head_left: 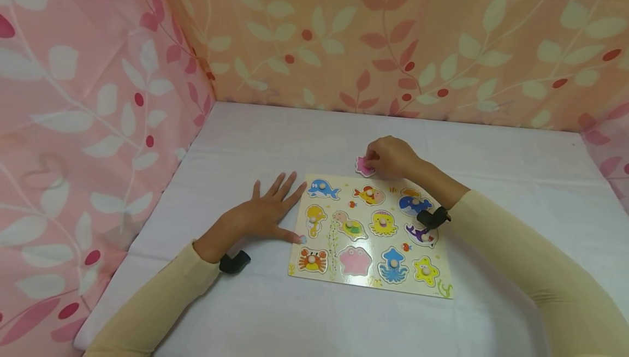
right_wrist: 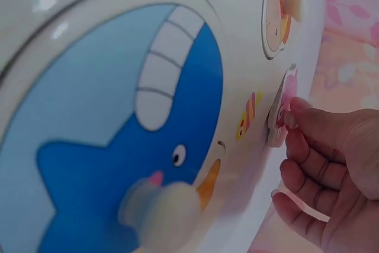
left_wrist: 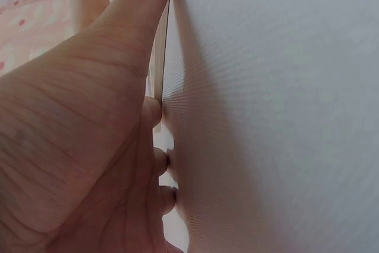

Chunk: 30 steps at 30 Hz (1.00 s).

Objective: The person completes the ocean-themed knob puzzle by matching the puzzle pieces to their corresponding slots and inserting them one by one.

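A wooden knob puzzle board (head_left: pixel 368 289) with sea-animal pieces lies on the table. Just beyond its back edge, my right hand (head_left: pixel 393 156) pinches a pink puzzle piece (head_left: pixel 362 166) between thumb and fingers. In the right wrist view the thumb and index finger hold this pink piece (right_wrist: pixel 288 90) by its knob, close to the board's edge. A pink shape (head_left: pixel 355 260) without a knob shows in the front row. Fingers spread, my left hand (head_left: pixel 260 216) lies at the board's left side, its thumb on the board's edge; the palm (left_wrist: pixel 77 164) fills much of the left wrist view.
Knobbed pieces sit in the board, among them a crab (head_left: pixel 312 260), a blue squid (head_left: pixel 392 272), a yellow starfish (head_left: pixel 425 271) and a whale (head_left: pixel 415 204) under the right wrist. A white cloth (head_left: pixel 275 128) covers the table, with floral curtains (head_left: pixel 314 35) behind and at the sides.
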Tool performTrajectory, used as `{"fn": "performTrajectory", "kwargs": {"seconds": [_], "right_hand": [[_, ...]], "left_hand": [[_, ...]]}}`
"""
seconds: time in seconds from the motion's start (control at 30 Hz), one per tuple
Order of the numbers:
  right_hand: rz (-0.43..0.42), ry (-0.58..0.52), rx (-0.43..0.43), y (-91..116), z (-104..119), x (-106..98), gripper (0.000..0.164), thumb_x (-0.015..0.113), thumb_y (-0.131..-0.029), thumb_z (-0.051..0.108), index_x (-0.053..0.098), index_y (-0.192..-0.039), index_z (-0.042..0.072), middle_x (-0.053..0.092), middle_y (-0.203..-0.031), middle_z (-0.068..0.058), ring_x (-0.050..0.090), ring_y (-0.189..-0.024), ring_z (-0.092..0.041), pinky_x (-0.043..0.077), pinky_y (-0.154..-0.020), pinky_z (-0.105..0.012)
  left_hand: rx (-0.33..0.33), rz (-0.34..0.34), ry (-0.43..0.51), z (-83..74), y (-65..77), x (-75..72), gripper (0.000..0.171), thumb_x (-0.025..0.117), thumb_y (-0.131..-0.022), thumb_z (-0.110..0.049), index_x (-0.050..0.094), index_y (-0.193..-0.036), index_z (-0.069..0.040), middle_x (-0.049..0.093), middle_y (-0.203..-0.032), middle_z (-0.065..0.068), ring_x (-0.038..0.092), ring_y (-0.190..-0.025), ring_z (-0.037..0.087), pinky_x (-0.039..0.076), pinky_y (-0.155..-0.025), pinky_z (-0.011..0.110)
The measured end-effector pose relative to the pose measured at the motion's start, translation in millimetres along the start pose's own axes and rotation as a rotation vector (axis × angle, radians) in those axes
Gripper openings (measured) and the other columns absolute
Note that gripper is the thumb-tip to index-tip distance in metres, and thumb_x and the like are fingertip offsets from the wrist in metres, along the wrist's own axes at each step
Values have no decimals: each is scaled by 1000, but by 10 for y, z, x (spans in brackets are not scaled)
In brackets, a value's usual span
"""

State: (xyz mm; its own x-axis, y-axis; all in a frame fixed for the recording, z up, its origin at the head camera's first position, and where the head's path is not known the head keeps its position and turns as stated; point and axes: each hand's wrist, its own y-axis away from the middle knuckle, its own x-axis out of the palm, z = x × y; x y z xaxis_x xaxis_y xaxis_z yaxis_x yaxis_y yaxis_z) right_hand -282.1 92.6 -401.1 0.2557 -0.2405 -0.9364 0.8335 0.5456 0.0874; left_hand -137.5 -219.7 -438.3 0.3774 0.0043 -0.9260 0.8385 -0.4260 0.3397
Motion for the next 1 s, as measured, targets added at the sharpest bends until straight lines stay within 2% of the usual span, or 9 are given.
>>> {"fn": "performTrajectory", "kwargs": {"seconds": [0.27,0.4,0.6,0.8,1.0], "right_hand": [[38,16,-60,-43,-8,23,11,73,-95,17,78,-102,9,74,-96,-4,63,-86,-22,56,-84,-37],[-28,42,6,-13,10,43,16,76,-93,22,78,-101,8,75,-96,-7,63,-84,-23,56,-80,-39],[-148,7,128,70,32,107,26,79,-90,29,79,-97,3,74,-91,-10,62,-80,-27,52,-74,-41],[-235,-13,103,113,54,173,26,78,-91,26,80,-99,1,76,-93,-13,63,-81,-28,51,-72,-42],[-236,-47,102,113,67,157,25,77,-92,24,79,-101,1,76,-92,-12,63,-82,-28,51,-76,-42]], "left_hand": [[12,-13,10,2,3,3,129,56,-68,-92,-6,-163,-30,-21,-168,4,-18,-154,34,-3,-111,77],[8,-14,10,-2,0,3,129,57,-68,-91,-6,-163,-31,-21,-168,4,-19,-154,34,-4,-110,78],[-2,-9,19,-14,5,-6,129,59,-68,-90,-7,-162,-32,-22,-168,3,-19,-154,33,-5,-110,77],[0,-10,23,-10,13,-9,129,59,-69,-90,-6,-163,-31,-21,-168,4,-19,-154,33,-4,-110,77],[4,-12,24,-12,9,-8,129,58,-68,-91,-6,-163,-31,-22,-168,3,-19,-154,33,-4,-110,77]]}}
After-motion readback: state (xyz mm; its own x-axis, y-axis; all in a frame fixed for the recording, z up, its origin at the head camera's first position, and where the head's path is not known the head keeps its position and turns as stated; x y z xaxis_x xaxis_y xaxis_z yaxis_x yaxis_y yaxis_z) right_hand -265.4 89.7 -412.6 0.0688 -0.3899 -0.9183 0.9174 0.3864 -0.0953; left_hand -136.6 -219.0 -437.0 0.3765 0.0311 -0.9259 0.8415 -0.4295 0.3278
